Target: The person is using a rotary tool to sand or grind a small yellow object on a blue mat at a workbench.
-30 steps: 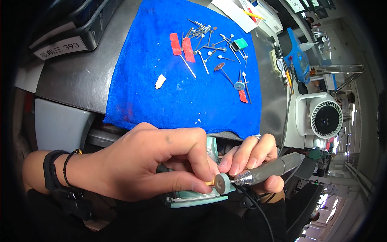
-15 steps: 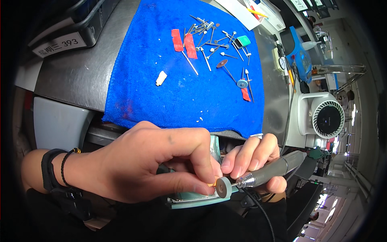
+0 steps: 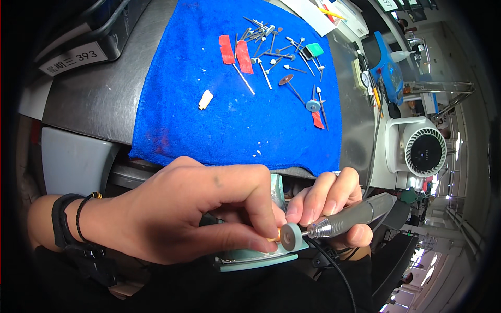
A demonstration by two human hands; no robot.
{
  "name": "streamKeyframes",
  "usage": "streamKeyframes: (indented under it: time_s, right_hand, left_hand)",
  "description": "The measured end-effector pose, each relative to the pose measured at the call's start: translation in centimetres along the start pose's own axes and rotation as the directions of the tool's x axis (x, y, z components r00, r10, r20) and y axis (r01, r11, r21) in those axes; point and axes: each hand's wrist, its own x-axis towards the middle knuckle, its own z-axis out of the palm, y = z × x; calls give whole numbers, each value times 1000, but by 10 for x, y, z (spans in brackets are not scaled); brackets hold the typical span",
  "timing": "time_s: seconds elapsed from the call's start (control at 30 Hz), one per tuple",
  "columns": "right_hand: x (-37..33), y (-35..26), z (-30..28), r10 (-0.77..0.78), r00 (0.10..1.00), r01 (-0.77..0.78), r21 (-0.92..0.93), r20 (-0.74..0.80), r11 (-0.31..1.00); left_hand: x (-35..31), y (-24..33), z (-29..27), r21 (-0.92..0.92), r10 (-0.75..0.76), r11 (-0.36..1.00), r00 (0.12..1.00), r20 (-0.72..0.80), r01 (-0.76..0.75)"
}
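Note:
My right hand point(image 3: 330, 194) is closed around a grey rotary grinding handpiece point(image 3: 350, 217), its tip toward the left. A pale blue-grey grinding wheel point(image 3: 292, 237) sits on its shank. My left hand point(image 3: 209, 208) pinches a small yellow-orange piece point(image 3: 275, 239) between thumb and index finger, right at the wheel's face. Most of that piece is hidden by the fingers. Below both hands lies a pale green tray-like thing point(image 3: 258, 264), partly covered by them.
A blue towel point(image 3: 198, 133) covers the metal bench, bearing scattered burs point(image 3: 271, 55), red tape strips point(image 3: 244, 56), a green-topped little box point(image 3: 314, 50) and a cream piece point(image 3: 205, 99). A black bin point(image 3: 112, 31) stands far left, a white fan point(image 3: 424, 148) at right. A black cord point(image 3: 336, 268) hangs below the handpiece.
The bench and towel have shifted very slightly left in the picture. Both hands keep their grips, and the wheel has tilted a little against the yellow-orange piece.

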Motion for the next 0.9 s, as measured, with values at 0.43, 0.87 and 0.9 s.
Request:
streamKeyframes:
  time_s: [0.43, 0.87, 0.9]
  right_hand:
    - [-1, -2, 1, 36, 999, -36, 19, -14, 999]
    - [1, 2, 1, -12, 1000, 13, 46, -21, 999]
    - [2, 3, 2, -3, 999, 5, 60, -46, 998]
  left_hand:
    - [0, 1, 0, 1, -12, 1000, 1000, -4, 12]
    - [0, 5, -2, 23, -50, 999, 998, 30, 49]
    - [0, 3, -1, 24, -53, 998, 998, 28, 52]
